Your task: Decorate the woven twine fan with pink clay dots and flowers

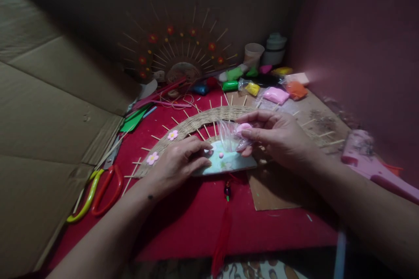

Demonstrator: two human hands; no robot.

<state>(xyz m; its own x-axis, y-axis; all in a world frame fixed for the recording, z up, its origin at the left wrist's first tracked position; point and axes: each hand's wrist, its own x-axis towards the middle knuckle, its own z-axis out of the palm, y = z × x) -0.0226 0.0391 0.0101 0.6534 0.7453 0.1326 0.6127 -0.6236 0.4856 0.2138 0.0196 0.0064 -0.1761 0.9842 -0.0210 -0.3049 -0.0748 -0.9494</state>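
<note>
My right hand [271, 133] pinches a clear plastic bag [225, 135] with a lump of pink clay [244, 128] in it, held above the light blue base of a woven fan. My left hand [183, 157] rests on the left end of this base [238, 163], thumb and fingers apart. Small pink clay balls [221, 154] lie on the base, one by my left fingertips. The fan's curved woven band [203, 121] has thin sticks through it and carries two pink flowers [172, 135] with yellow centres. A red tassel [221, 239] hangs below the base.
Red-and-yellow-handled scissors [109, 189] lie left, beside a cardboard panel [49, 139]. Bagged coloured clay, including a pink pack [276, 95], lies behind the fan. A second fan [183, 48] with red flowers stands at the back. A pink glue gun [376, 165] is at right.
</note>
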